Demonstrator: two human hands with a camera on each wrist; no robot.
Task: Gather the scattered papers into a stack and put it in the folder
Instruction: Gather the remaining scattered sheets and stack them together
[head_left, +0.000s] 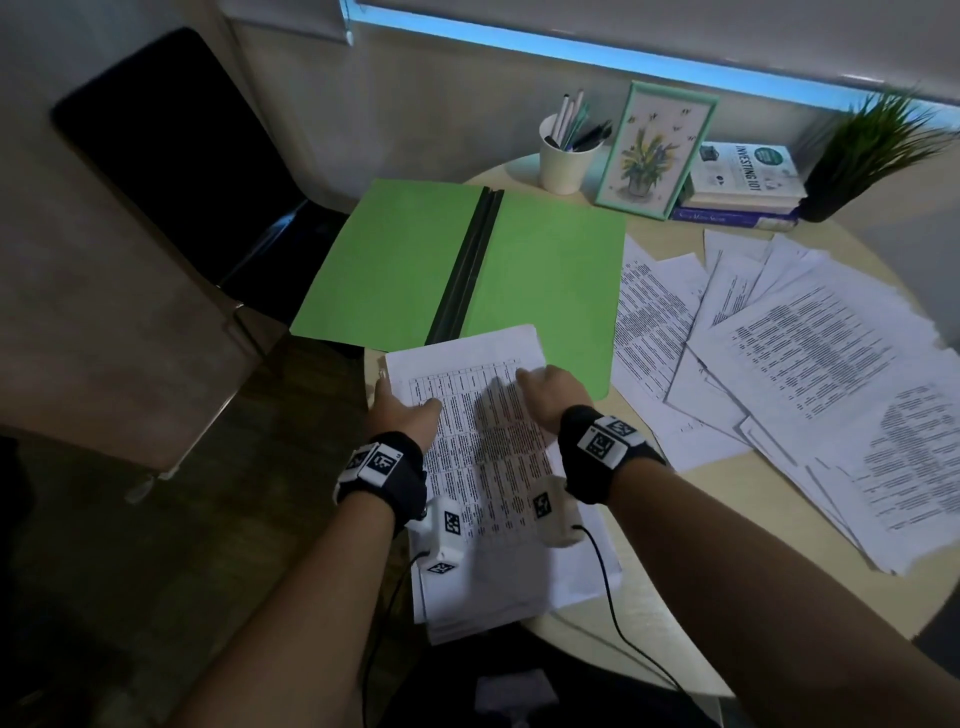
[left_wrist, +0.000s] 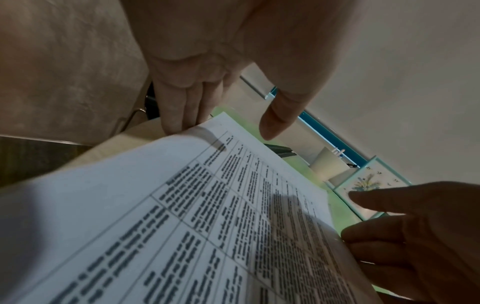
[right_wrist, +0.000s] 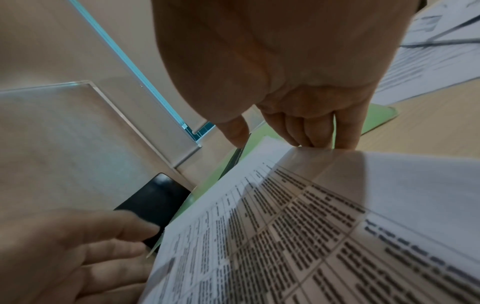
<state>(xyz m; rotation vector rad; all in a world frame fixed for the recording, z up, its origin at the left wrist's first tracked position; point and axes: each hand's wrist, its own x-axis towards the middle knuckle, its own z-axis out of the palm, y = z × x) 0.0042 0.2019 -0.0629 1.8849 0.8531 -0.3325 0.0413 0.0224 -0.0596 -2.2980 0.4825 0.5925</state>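
As left hand (head_left: 402, 410) and right hand (head_left: 550, 397) flank the paper stack (head_left: 491, 467) with straight fingers, its length points up-frame toward the green folder (head_left: 550, 270).

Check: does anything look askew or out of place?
The stack between left hand and right hand hangs over the table's near edge, and the open green folder's left cover overhangs too. Loose sheets lie fanned on the right.
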